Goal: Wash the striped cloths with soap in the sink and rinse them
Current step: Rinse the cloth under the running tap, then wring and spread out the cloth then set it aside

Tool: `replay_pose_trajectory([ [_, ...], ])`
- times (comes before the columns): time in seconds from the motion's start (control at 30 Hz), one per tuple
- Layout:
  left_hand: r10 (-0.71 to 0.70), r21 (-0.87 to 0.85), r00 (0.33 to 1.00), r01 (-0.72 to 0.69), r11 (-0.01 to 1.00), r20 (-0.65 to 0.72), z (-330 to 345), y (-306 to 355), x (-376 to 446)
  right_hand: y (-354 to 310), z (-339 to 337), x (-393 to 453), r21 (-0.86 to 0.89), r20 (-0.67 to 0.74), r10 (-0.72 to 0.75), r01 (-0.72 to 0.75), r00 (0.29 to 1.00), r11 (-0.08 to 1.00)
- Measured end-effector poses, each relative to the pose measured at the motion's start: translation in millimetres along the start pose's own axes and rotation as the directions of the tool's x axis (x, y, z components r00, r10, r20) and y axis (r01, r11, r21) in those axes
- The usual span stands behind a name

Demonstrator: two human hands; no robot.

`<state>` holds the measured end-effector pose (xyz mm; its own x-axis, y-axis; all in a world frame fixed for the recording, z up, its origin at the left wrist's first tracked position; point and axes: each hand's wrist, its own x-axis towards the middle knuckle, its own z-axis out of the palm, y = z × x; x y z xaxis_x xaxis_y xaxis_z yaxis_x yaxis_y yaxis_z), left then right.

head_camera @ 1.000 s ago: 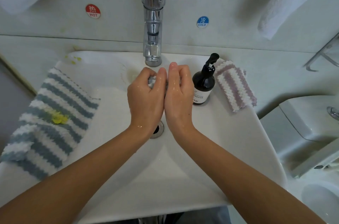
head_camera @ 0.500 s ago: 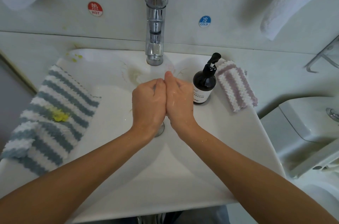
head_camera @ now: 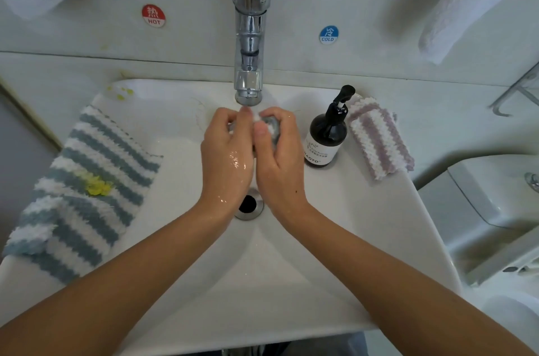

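two hands meet just under the faucet [head_camera: 248,43] spout, both curled round a small balled-up grey-and-white cloth [head_camera: 269,125]: the left hand [head_camera: 226,155] wraps its fingers over the far side, the right hand [head_camera: 277,157] pinches it with thumb on top. only a scrap of the cloth shows between them, so its long axis cannot be told. whether water runs is unclear, though the left hand glistens wet. the drain [head_camera: 248,204] lies just nearer the person than the hands, between the wrists. a soap bottle [head_camera: 328,137] stands close to the right hand, nearer that hand than the left, with a purple striped cloth [head_camera: 379,137] just beyond it. well off the left hand, a blue striped cloth [head_camera: 81,189] with a yellow stain drapes over the sink [head_camera: 364,239] rim. the open basin toward the person likely gives room for wringing.
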<state>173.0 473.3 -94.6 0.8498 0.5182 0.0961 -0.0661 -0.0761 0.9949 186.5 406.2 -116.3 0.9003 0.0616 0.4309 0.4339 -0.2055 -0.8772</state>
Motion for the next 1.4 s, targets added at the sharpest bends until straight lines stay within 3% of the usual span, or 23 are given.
replay_pose_trajectory([
  [0.13,0.176,0.11,0.976,-0.19,0.976,0.126,8,-3,-13,-7,-9,10,0.084,-0.165,0.085,-0.072,0.983,0.994],
  [0.23,0.28,0.117,0.954,-0.291,0.949,0.108,10,-7,-14,-11,-10,11,0.152,-0.15,0.147,-0.124,0.978,0.981],
  [0.37,0.267,0.072,0.961,-0.271,0.96,0.066,8,-7,-10,-12,-6,11,0.216,-0.079,0.22,-0.199,0.972,0.956],
  [0.83,0.244,0.173,0.965,-0.259,0.95,0.1,10,-12,-9,-9,-14,12,0.127,0.006,0.263,-0.262,0.965,0.957],
  [1.0,0.231,0.178,0.963,-0.254,0.951,0.14,7,-13,-9,-9,-11,8,0.126,-0.052,0.259,-0.251,0.965,0.96],
  [1.23,0.169,0.246,0.942,-0.244,0.938,0.289,-21,11,11,-22,-34,23,0.078,0.194,0.301,-0.321,0.934,0.944],
  [1.4,-0.09,0.334,0.873,-0.087,0.938,0.479,-54,22,16,-28,-61,27,-0.041,0.443,0.27,-0.282,0.855,0.959],
])
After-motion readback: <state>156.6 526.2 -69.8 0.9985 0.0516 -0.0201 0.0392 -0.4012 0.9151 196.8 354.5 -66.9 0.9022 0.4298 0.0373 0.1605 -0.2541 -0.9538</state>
